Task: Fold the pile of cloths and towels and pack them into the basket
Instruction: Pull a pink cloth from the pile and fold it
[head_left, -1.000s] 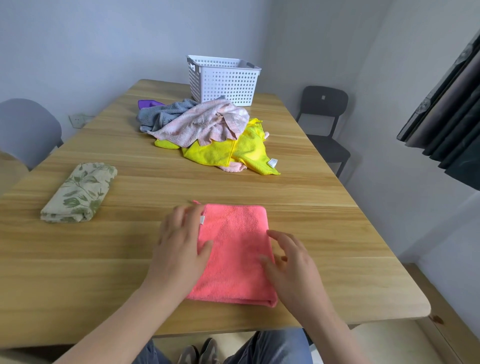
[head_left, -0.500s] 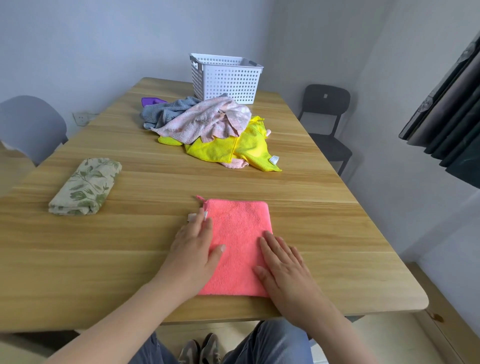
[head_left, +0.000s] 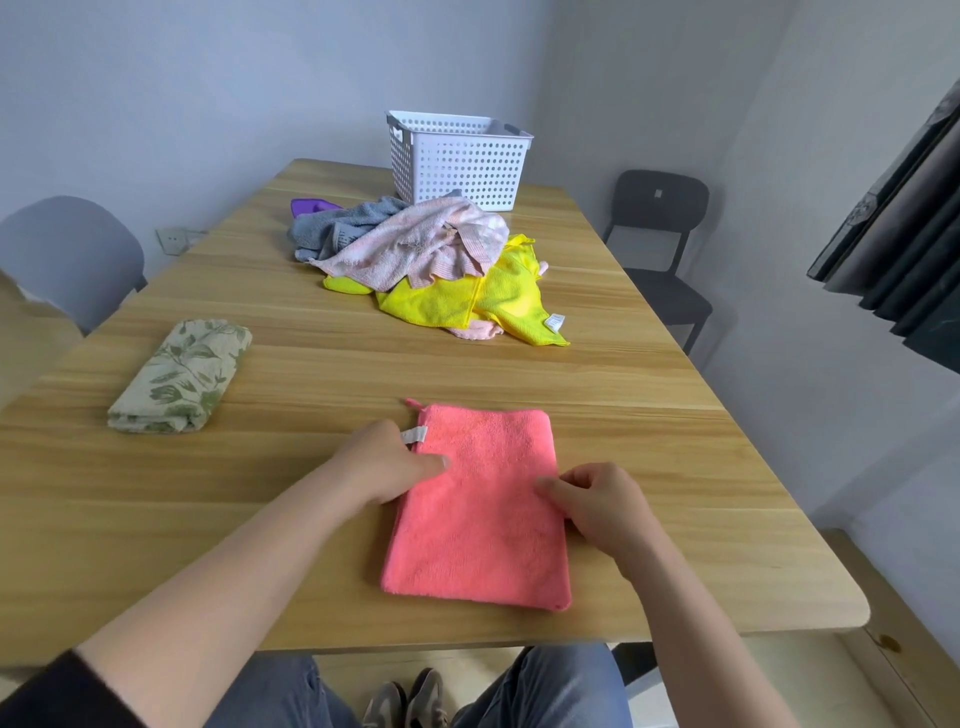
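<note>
A coral-pink cloth (head_left: 483, 509) lies folded into a rectangle on the wooden table (head_left: 649, 415), close to the front edge. My left hand (head_left: 384, 465) grips its left edge near the white tag, thumb on top. My right hand (head_left: 597, 501) pinches the right edge with curled fingers. Further back sits the unfolded pile: a pale pink towel (head_left: 415, 244) on top, a yellow cloth (head_left: 498, 301), a grey-blue towel (head_left: 353, 223) and a bit of purple cloth (head_left: 306, 207). The white perforated basket (head_left: 457, 161) stands behind the pile at the far end.
A folded leaf-patterned cloth (head_left: 182, 376) lies on the table's left side. A black chair (head_left: 660, 244) stands at the right, a grey chair (head_left: 67, 254) at the left. The table's right and front edges are close to the pink cloth.
Both hands lay flat on the pink cloth, smoothing it. Now they have slid outward and curled around its left and right edges.
</note>
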